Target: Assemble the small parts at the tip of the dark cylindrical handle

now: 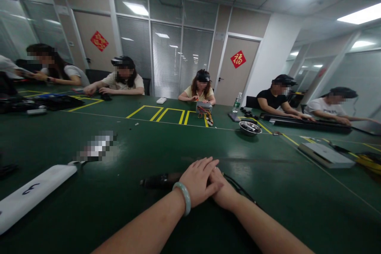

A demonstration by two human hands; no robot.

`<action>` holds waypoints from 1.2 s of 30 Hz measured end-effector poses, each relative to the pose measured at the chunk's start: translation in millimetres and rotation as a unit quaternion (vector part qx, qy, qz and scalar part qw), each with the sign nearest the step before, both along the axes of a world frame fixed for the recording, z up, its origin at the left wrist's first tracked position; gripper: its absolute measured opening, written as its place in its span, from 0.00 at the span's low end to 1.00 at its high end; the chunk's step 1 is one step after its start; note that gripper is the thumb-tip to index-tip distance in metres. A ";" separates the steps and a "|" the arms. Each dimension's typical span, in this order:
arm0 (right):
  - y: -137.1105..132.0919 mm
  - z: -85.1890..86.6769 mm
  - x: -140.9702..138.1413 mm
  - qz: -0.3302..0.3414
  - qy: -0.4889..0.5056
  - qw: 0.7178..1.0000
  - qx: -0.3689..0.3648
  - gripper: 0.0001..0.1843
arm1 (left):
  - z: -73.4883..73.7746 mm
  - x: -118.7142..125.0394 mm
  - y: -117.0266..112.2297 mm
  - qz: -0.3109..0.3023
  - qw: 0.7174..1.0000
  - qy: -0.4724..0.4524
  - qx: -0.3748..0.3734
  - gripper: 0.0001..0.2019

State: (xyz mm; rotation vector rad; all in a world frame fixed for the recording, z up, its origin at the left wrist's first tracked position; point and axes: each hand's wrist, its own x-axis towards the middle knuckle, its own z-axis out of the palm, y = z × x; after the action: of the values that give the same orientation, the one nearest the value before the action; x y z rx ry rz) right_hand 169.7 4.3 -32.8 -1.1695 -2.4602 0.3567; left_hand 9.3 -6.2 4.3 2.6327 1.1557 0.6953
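Note:
A dark electric screwdriver (163,181) lies on the green table, its narrow tip pointing left and its black cord (242,191) trailing out to the right. My left hand (199,180), with a pale green bangle (185,198) at the wrist, rests flat across my right hand, its fingers stretched out. Beneath it, my right hand (224,190) sits at or just over the tool's right part; its fingers are mostly covered, so I cannot see whether it grips the tool.
At left lies a long white device (37,194) marked 3, tethered to a blurred-out object (99,145). Farther off are a metal bowl (250,127), a water bottle (237,102), a grey box with wires (204,107) and a silver case (326,154). Several people work around the table.

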 end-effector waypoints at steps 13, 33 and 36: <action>-30.3 53.8 92.0 -0.172 -0.138 0.957 -0.189 0.45 | -4.3 0.4 3.7 0.004 0.999 0.045 -0.027 0.31; 21.1 30.7 109.8 -0.366 -0.140 0.920 -0.019 0.14 | 1.6 -1.3 6.7 0.008 0.998 0.041 -0.053 0.16; 24.1 27.3 107.9 -0.362 -0.136 0.922 -0.007 0.14 | 3.8 -1.1 5.6 0.002 0.998 0.049 -0.049 0.16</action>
State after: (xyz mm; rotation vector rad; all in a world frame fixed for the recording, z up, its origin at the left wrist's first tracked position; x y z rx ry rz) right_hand 277.6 28.3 -5.5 -2.1277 -2.0190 -0.0119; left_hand 8.2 -0.7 8.1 2.6084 1.1882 0.5009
